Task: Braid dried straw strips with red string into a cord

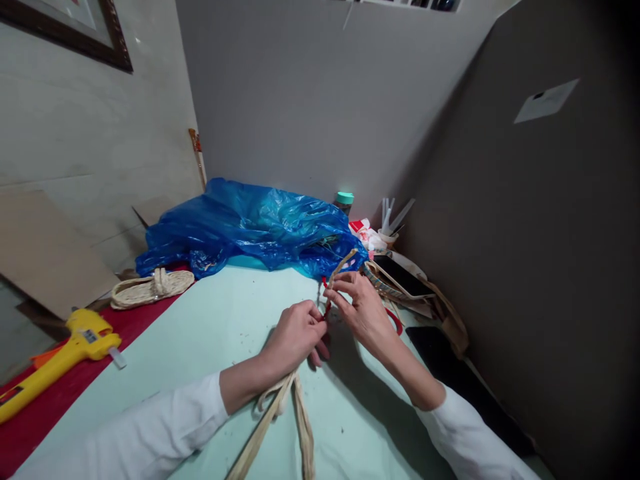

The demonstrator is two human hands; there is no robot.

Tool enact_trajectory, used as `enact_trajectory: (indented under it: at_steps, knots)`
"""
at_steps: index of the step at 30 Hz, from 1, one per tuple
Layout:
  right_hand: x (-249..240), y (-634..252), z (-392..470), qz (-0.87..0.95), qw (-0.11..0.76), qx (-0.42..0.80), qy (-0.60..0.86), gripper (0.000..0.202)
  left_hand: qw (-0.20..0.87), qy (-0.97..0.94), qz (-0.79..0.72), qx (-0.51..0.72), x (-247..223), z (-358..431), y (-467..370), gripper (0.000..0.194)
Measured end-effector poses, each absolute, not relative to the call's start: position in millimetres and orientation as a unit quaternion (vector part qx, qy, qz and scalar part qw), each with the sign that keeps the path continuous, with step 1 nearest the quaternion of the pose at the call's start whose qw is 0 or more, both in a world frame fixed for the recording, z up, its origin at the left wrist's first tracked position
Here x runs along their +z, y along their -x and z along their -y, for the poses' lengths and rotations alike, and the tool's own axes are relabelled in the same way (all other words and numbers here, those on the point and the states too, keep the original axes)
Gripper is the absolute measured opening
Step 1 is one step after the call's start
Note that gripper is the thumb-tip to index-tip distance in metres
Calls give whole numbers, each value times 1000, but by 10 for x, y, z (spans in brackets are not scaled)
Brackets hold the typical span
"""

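My left hand [299,335] is closed, its thumb and fingers pinching a thin red cord [327,309] above the pale table cover. Just to its right, my right hand [361,305] pinches the tan tip of a straw-like strand [345,265] that points up and away, beside the red cord. Long flat tan fibre strips [270,427] trail from under my left hand toward the near edge. How the cord and the strands join is hidden by my fingers.
A blue plastic bag [250,223] lies at the back. On the left are a woven straw sandal [153,288] and a yellow glue gun [75,353]. A phone [404,275], a cup of white sticks [389,235] and a dark flat object [460,380] lie along the right wall.
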State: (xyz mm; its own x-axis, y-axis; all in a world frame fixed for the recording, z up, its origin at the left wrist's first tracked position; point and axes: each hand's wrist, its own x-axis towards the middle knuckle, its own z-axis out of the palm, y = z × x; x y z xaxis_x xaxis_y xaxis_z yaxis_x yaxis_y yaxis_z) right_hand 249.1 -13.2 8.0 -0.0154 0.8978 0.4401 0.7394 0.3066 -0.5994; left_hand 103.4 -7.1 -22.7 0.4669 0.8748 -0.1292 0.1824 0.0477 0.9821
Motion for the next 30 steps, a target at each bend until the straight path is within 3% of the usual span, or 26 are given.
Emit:
enact_trajectory:
  at_steps: [5,15,22,30]
  knots:
    - [109,-2450,-101,700,390,145,581,33,627,-571,-407,339,-188,69,-1047,14]
    - [-50,-2507,-818,658,431,204,583,32,723,-475,-369,339,-168,-11,-988,16]
    - [18,-2443,-823,653,445,143,597,31,749,-454,-343,340,-169,1,-973,13]
    - [23,-2634,-408,628,480,197,580,25,767,-439,-322,339,-204,57,-962,9]
